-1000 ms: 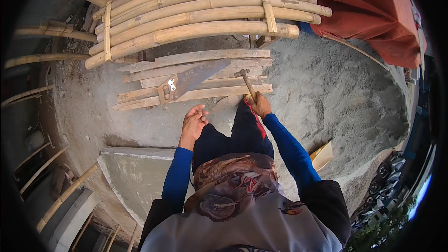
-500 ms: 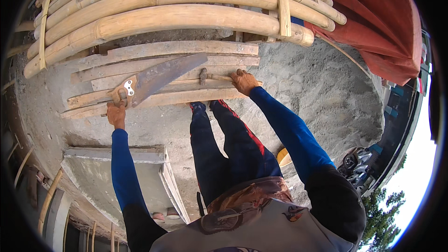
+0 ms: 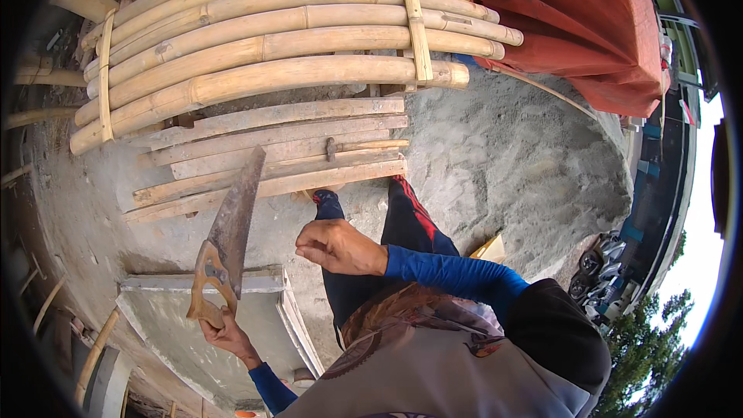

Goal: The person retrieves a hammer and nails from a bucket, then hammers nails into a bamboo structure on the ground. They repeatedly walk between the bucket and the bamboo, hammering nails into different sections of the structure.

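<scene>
A handsaw (image 3: 238,224) is in my left hand (image 3: 231,336), its wooden handle gripped near the lower end. The rusty blade points away from me, its tip overlapping the nearest planks in view. My right hand (image 3: 340,248) is in front of my body, above my legs, with fingers curled in and nothing showing in them. Beyond it, a hammer (image 3: 364,145) with a wooden handle lies on several wooden planks (image 3: 286,135) set side by side. Neither hand touches the hammer.
Past the planks stands a platform of bamboo poles (image 3: 309,70). A red tarp (image 3: 573,23) hangs at the far right, beside a heap of grey sand (image 3: 526,162). At the near left is a rectangular concrete form (image 3: 209,282) with raised edges. A yellow object (image 3: 489,248) sits right of my legs.
My right hand has let go of the hammer and drawn back toward my body. My left hand has lifted the saw off the planks and nearer, turning its blade more upright in view.
</scene>
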The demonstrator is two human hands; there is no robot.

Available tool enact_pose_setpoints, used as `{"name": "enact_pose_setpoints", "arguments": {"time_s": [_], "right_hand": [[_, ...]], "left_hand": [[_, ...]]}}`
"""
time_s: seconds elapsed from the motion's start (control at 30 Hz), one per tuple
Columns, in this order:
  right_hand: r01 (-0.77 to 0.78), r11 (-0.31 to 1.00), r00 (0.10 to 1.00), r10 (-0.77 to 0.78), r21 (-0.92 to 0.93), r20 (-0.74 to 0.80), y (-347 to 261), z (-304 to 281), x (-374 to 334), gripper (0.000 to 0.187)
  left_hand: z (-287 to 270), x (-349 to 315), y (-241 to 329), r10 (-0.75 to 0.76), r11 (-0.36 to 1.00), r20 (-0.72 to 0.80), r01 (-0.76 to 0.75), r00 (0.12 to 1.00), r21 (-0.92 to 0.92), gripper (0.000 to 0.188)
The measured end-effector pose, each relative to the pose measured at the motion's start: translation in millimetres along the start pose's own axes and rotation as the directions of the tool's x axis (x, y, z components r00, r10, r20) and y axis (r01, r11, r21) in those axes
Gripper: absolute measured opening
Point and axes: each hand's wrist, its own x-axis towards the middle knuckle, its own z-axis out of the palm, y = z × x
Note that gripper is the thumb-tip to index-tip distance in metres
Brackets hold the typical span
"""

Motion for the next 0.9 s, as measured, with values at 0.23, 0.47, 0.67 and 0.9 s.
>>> {"name": "enact_pose_setpoints", "arguments": {"time_s": [0.23, 0.47, 0.67, 0.9], "right_hand": [[0.161, 0.935, 0.954, -0.230, 0.315, 0.194, -134, 31, -45, 0.071], [0.434, 0.857, 0.901, -0.416, 0.277, -0.122, -137, -74, -109, 0.113], [0.312, 0.917, 0.882, -0.182, 0.250, -0.434, -74, -249, -112, 0.062], [0.362, 0.904, 0.821, -0.194, 0.228, -0.536, 33, -456, -116, 0.027]], "left_hand": [[13, -139, 160, 0.738, 0.526, -0.068, -0.509, 0.672, 0.682, 0.033], [190, -131, 195, 0.911, 0.373, -0.299, -0.875, 0.283, 0.310, 0.033], [347, -214, 259, 0.893, 0.444, 0.106, -0.894, 0.436, -0.065, 0.034], [501, -196, 232, 0.484, 0.867, 0.112, -0.493, 0.868, 0.075, 0.017]]}}
